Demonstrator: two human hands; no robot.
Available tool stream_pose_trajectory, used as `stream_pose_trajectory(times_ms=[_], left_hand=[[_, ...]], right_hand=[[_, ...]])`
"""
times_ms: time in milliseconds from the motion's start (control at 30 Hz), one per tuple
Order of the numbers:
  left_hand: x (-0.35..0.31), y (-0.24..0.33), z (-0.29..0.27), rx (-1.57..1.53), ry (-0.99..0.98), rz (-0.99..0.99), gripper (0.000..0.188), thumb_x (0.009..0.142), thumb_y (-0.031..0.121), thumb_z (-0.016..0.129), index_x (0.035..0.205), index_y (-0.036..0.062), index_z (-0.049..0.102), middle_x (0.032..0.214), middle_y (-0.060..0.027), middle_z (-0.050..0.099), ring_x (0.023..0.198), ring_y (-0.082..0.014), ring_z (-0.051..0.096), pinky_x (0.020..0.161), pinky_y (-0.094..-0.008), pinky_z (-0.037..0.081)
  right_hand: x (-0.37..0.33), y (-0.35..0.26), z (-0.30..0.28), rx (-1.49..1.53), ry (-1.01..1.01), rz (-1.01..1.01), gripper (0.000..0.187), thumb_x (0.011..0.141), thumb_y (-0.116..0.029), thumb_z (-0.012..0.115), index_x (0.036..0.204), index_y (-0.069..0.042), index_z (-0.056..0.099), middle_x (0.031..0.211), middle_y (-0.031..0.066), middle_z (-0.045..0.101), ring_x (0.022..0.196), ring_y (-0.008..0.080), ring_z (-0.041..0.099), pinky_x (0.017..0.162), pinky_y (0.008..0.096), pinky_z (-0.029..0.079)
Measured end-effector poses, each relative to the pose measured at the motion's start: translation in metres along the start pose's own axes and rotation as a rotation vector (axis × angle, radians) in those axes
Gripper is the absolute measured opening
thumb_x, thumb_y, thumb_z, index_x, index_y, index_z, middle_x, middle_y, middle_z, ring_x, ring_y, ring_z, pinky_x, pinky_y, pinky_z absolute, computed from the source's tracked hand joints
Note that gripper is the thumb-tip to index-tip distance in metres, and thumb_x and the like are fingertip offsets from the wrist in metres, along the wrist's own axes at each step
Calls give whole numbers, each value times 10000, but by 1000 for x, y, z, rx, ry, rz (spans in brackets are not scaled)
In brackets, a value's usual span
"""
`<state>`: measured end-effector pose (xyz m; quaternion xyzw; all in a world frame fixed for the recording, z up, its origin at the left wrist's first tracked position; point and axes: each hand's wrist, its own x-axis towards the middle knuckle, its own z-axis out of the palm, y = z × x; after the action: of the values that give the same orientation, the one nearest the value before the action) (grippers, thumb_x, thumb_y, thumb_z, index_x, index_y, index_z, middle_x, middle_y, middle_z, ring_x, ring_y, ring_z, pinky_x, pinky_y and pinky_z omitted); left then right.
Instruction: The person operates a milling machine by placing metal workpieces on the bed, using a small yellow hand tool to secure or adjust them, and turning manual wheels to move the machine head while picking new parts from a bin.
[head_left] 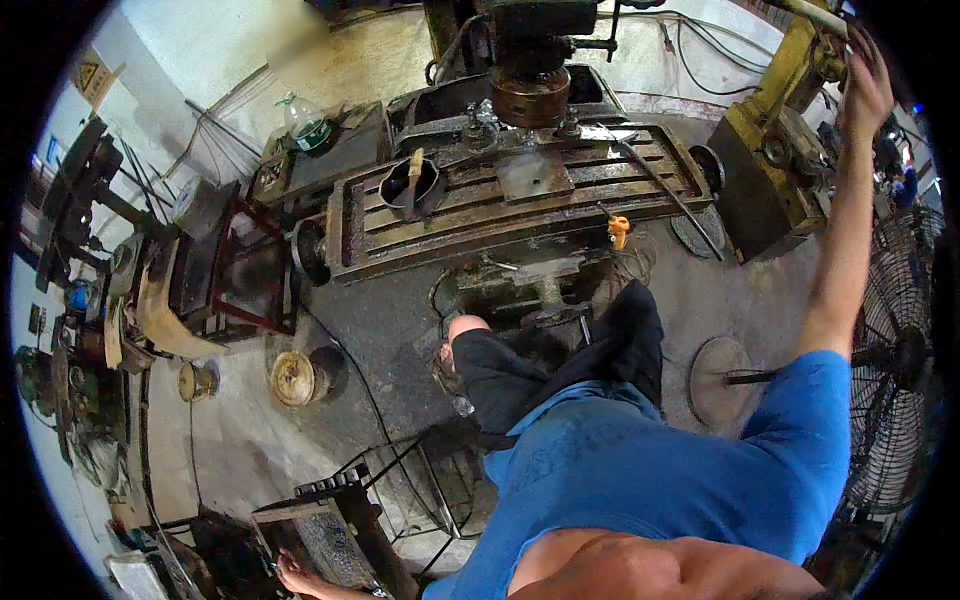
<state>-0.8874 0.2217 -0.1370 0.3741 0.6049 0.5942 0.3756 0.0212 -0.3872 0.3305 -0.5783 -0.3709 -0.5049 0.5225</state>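
My right arm stretches up to the upper right, where my right hand closes round the end of a pale bar above the yellow machine column. Far off at the lower left, my left hand is at the edge of a dark tray. Its fingers are closed at something small and shiny that I cannot make out. Ahead of my knees stands a milling machine's slotted table, with a flat metal block under the spindle head. A brush stands in a dark pot on the table.
A long metal rod slants off the table's right end, near a yellow-orange handle. A large fan stands at my right. Buckets and a cable are on the floor. A plastic bottle sits at the back left.
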Motion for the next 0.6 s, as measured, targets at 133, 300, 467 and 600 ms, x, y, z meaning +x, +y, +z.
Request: stream_pose_trajectory(times_ms=[133,300,467,600], left_hand=[[-60,81,107,-160,-244,40,243,817,41,487,973,-136,543,1030,-224,569,961,-293,564,859,-369,466],[-41,102,198,-368,-478,-162,235,841,78,510,945,-129,551,996,-220,579,945,-285,566,878,-358,462],[-95,128,288,-514,-730,-239,315,861,233,540,947,-69,520,891,-206,601,818,-283,618,842,-365,478],[-105,102,326,-691,-720,-237,352,854,208,539,995,-105,465,891,-223,589,829,-343,607,873,-436,466]], right_hand=[[-175,-21,-4,-548,-270,196,197,711,-6,483,858,11,612,874,117,609,773,167,579,683,271,469],[-424,57,17,-9,-742,1187,331,688,-112,575,955,83,595,878,101,625,773,164,579,649,263,455],[-472,63,65,145,-450,1811,150,656,-183,607,706,-49,563,647,11,523,561,141,479,490,288,363],[-512,55,77,308,-432,1476,194,611,-142,608,726,8,564,606,51,548,517,149,526,467,303,387]])
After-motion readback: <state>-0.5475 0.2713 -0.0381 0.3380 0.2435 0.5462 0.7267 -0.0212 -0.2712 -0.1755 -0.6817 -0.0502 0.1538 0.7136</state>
